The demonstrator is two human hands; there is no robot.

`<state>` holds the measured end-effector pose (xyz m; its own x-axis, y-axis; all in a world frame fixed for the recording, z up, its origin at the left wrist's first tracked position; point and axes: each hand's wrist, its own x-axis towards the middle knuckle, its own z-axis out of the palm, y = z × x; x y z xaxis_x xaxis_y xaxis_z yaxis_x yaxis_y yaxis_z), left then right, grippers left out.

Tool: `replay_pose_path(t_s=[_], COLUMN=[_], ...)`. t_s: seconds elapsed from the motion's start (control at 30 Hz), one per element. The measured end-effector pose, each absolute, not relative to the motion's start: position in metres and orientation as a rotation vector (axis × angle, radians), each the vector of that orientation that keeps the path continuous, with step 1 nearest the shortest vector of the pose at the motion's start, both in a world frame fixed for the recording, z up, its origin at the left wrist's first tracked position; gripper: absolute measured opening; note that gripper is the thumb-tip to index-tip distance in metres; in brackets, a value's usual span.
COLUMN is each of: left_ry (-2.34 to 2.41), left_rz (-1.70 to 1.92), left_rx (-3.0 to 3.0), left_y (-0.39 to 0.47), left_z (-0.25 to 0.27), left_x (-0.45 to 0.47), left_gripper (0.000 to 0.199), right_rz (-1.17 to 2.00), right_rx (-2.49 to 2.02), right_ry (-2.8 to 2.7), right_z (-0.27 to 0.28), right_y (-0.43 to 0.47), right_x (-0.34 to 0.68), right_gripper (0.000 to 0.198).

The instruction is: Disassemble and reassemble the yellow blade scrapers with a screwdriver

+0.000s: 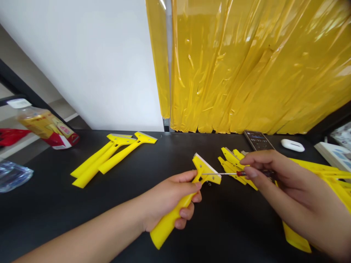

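A person's two bare hands work above a black worktop [109,223], seen from head height. The left hand [175,193] is closed around the handle of a yellow scraper [163,229], which sits low in the middle of the view. Its handle slants down to the left, and its wide head, with a pale strip along the edge and small screws in its face, points up and to the right. The right hand [293,193] pinches a slim screwdriver [223,174] between thumb and fingers. The screwdriver's red grip lies by the fingertips and its metal shaft runs left, nearly level, so that the tip meets the scraper's head; whether it sits in a screw is too small to tell.

Three more yellow scrapers [117,157] lie close together at the left, heads away from the person. Behind the screwdriver is a cluster of yellow scraper heads [230,157], and further yellow scrapers [330,182] are partly hidden by the right hand and wrist. Near the back edge are a phone [257,140] showing a timer and, just beside it, a white earbud case [293,145]. A tilted drink bottle [49,126] with a white cap stands at the far left. Behind everything are a white panel [95,65] and wrinkled yellow plastic film [246,73].
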<state>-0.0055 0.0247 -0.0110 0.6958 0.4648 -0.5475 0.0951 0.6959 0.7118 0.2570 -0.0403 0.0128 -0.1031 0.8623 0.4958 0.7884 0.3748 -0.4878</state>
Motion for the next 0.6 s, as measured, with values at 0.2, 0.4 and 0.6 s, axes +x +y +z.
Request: replay_pose_path(t_s=[0.2,0.4,0.6], left_ry=[0.761,0.754,0.735], left_rz=[0.178,0.169,0.168], left_rx=[0.843,0.861,0.868], left_y=[0.0253,0.0261,0.025], left_z=[-0.0084,-0.0094,-0.0111], left_x=[-0.0055,-0.0058,-0.006], left_gripper=[0.012,0.017,0.015], right_rz=[-0.003,-0.023,-0.156], right_rx=[-1.438,-1.434,-1.359], right_ry=[-1.936,-1.952,-2.099], right_z=[0.0094,0.0075,0.0055], right_y=[-0.0411,-0.0417,-0.0453], right_x=[0.2521,0.2553,0.2548], right_gripper=[0.008,0.011,0.014])
